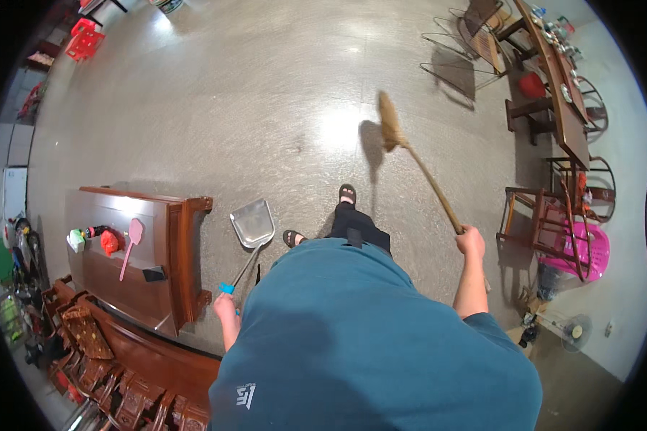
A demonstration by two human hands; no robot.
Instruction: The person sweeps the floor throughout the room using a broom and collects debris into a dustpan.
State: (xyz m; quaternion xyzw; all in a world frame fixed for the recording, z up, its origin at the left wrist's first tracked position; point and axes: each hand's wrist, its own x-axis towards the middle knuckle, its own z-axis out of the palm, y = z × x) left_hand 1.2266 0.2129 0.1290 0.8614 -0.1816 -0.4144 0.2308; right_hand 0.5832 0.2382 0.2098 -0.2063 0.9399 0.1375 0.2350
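Observation:
My right hand (470,241) is closed round the wooden handle of a broom (433,181), out to my right. The straw-coloured broom head points away from me, and its shadow falls on the floor to its left, apart from it. On the other side, my left hand (225,307) grips the long thin handle of a metal dustpan (254,224) near a blue part. The silver pan of the dustpan is out ahead of that hand, between the low wooden table and my left foot. Nothing can be seen lying in the pan.
A low wooden table (167,251) at left bears a pink fly swatter (134,233), a red bag (109,243) and a phone (154,274). A carved wooden bench (144,345) stands nearer. At right are chairs (535,215), a long table (564,115), a pink basket (593,251) and a fan (574,330).

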